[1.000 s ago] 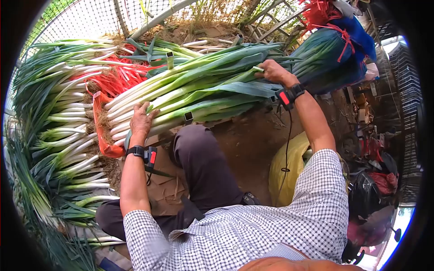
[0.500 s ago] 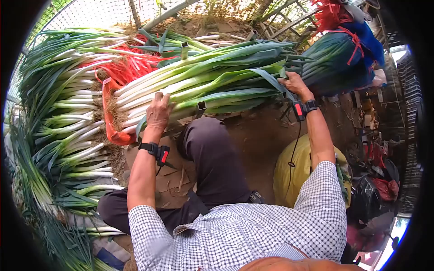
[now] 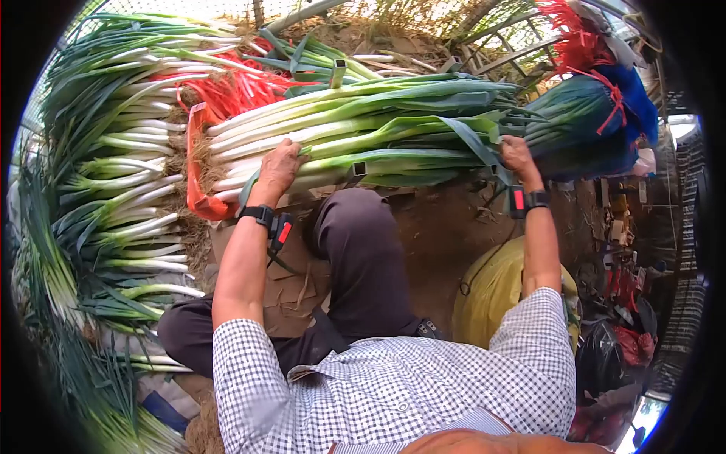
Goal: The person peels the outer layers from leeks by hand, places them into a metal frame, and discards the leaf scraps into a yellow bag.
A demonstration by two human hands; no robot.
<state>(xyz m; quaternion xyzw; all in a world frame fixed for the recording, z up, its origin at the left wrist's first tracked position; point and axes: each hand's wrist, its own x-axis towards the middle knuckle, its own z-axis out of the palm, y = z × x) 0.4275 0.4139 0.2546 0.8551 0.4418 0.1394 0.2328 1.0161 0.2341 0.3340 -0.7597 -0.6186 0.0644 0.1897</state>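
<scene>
A thick bundle of leeks (image 3: 363,121) lies across a metal frame, white root ends at the left against an orange end plate (image 3: 195,163), green leaves at the right. My left hand (image 3: 280,168) is closed on a leek at the near side of the white stalks. At the leafy end, my right hand (image 3: 519,157) is closed on the leaf tips. Square metal posts (image 3: 338,73) stick up beside the bundle. Both wrists carry black straps with a red-marked device.
Rows of loose leeks (image 3: 144,219) line the left side. Red strips (image 3: 242,85) lie behind the orange plate. A blue-wrapped leek bundle (image 3: 582,113) is at the upper right, a yellow sack (image 3: 491,291) below it. My bent knee (image 3: 359,227) is under the frame.
The view has shifted, so the bundle and frame appear further right. Both hands remain at the near side of the leeks, with little change in their grip.
</scene>
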